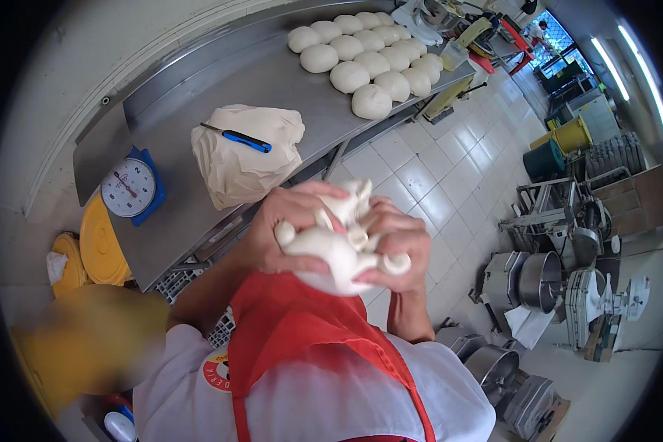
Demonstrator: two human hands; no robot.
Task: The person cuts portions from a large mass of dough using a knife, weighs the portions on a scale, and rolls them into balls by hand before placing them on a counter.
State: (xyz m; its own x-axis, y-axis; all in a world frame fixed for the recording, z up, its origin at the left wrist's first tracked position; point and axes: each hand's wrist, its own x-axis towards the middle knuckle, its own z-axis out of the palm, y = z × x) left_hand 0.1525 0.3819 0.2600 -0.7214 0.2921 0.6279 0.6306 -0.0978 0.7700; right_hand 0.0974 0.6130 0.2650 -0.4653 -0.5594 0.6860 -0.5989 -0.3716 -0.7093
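Observation:
A lump of pale dough point(328, 254) is gripped between my two hands, held up in front of my red apron and clear of the table. My left hand point(276, 228) wraps round its left side, and my right hand point(401, 239) squeezes the other side. Dough bulges out between the fingers in folds and small knobs. Beyond my left hand, a large creased mass of dough point(243, 173) lies on the steel table point(177, 110). A blue-and-black handled tool point(247, 141), perhaps a knife, rests on top of that mass.
Rows of several round dough balls point(372, 102) sit at the table's far end. A blue dial scale point(129, 188) stands at its left end, near a yellow lid point(99, 239). On the right are metal mixing bowls point(539, 281) and machines. Far back, another person point(539, 31) is visible.

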